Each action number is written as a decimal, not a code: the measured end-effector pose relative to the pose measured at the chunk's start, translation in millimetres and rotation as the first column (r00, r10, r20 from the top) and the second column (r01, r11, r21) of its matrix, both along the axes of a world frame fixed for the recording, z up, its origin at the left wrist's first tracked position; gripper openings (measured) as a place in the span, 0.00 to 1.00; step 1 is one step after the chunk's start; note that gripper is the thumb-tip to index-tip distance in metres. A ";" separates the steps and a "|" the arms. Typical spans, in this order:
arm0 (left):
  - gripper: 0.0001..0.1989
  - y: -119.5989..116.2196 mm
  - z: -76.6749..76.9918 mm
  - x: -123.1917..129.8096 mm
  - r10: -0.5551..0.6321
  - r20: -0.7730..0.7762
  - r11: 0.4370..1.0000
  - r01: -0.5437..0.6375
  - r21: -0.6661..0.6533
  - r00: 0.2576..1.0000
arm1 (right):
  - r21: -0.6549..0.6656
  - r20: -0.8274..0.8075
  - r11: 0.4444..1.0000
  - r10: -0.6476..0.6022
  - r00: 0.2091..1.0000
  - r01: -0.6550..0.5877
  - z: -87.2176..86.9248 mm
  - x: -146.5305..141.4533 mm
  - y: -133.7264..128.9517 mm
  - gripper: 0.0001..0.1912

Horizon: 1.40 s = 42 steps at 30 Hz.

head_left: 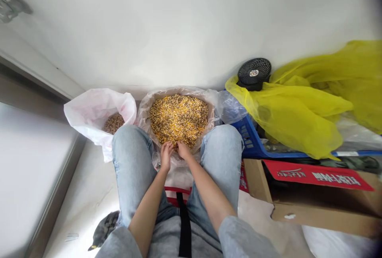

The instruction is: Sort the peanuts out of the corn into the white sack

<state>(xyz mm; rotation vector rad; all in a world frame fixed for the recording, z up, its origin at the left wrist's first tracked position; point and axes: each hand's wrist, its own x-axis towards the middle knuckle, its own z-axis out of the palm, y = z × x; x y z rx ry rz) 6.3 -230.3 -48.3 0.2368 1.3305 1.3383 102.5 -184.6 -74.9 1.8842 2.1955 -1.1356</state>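
A wide container [145,109] lined with clear plastic stands between my knees, filled with a mix of yellow corn kernels and brown pellets [179,117]. Both my hands are at its near edge, close together. My left hand [166,154] has its fingers curled in at the surface of the mix. Facing it, my right hand [182,150] has bent fingers, with the tips down among the kernels. Whatever lies in the fingers is too small to make out. Left of the container, a white plastic bag [89,107] stands open with brown pellets [114,123] inside.
At right a blue crate [250,134] carries yellow mesh [298,111] and a small black fan [254,73]. Below it sits an open cardboard box [316,212] with a red flap. A dark-furred cat [104,230] lies on the floor at lower left. A white wall [185,27] rises behind.
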 end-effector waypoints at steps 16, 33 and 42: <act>0.12 15.6 6.6 -14.2 0.219 0.347 0.973 -0.230 -0.007 0.912 | -0.124 -0.463 0.979 -0.203 0.863 0.163 30.8 -20.0 5.6 0.12; 0.10 20.0 -1.1 -20.6 0.310 0.490 0.946 -0.315 -0.075 0.815 | -0.145 -0.265 0.897 -0.442 0.857 0.418 -3.2 -9.8 -8.8 0.06; 0.11 22.8 3.1 -18.3 0.349 0.509 0.922 -0.385 -0.037 0.787 | -0.288 -0.705 0.945 -0.321 0.632 0.158 23.6 -28.8 -0.3 0.14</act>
